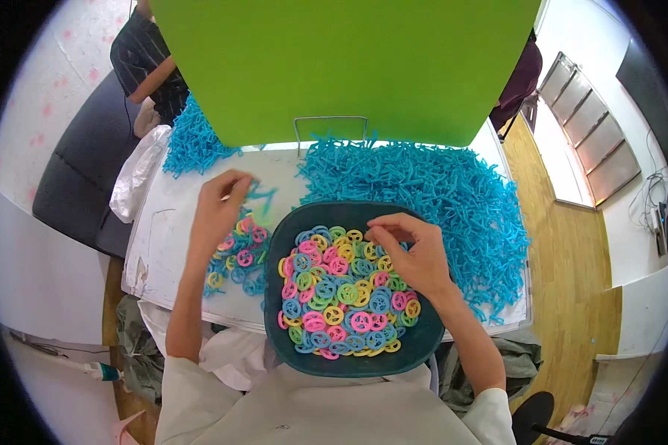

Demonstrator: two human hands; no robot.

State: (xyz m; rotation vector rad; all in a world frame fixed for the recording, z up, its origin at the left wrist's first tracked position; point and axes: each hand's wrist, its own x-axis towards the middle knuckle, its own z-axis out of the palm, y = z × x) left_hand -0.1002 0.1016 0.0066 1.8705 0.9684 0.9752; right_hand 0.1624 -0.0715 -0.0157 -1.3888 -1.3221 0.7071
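Observation:
A dark green plastic tub (pixel 277 348) stands in front of me, filled with small plastic wheels (pixel 341 293) in pink, yellow, blue and green. My right hand (pixel 416 252) hovers over the tub's far right part, thumb and forefinger pinched together; what they hold, if anything, is hidden. Left of the tub, my left hand (pixel 223 204) is raised above the table with its fingers closed. At its fingertips a thin blue plastic piece (pixel 261 196) shows, smeared by motion. Below this hand lies a smaller heap of wheels joined with blue pieces (pixel 243 259).
A large pile of thin blue plastic pieces (pixel 438 200) covers the white table's (pixel 163 230) right side; another blue pile (pixel 193 144) lies far left. A green panel (pixel 349 67) stands across the back, with a metal wire handle (pixel 297 127). Another person's arm (pixel 154 78) shows behind it.

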